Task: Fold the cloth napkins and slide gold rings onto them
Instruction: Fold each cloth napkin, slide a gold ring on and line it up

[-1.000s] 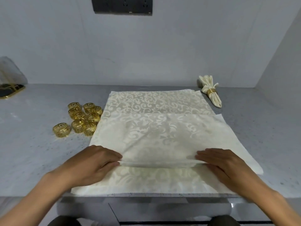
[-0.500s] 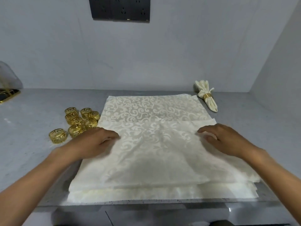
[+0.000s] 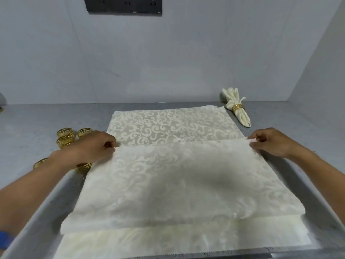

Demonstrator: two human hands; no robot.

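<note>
A cream patterned cloth napkin (image 3: 177, 176) lies on top of a stack of napkins (image 3: 173, 126) in the middle of the grey counter, its near half folded over toward the far side. My left hand (image 3: 93, 146) pinches the left corner of the folded edge. My right hand (image 3: 270, 142) pinches the right corner. Several gold rings (image 3: 65, 140) sit in a cluster to the left, partly hidden behind my left hand and forearm. One finished napkin (image 3: 237, 107) with a gold ring round it lies at the back right.
The grey counter (image 3: 37, 124) runs to a white wall behind and a side wall on the right. A dark socket panel (image 3: 123, 5) hangs on the back wall. The counter's front edge is just below the stack.
Both hands have moved away from me, from the near fold to the far corners of the folded napkin, and now pinch those corners. The camera has come closer and tilted.
</note>
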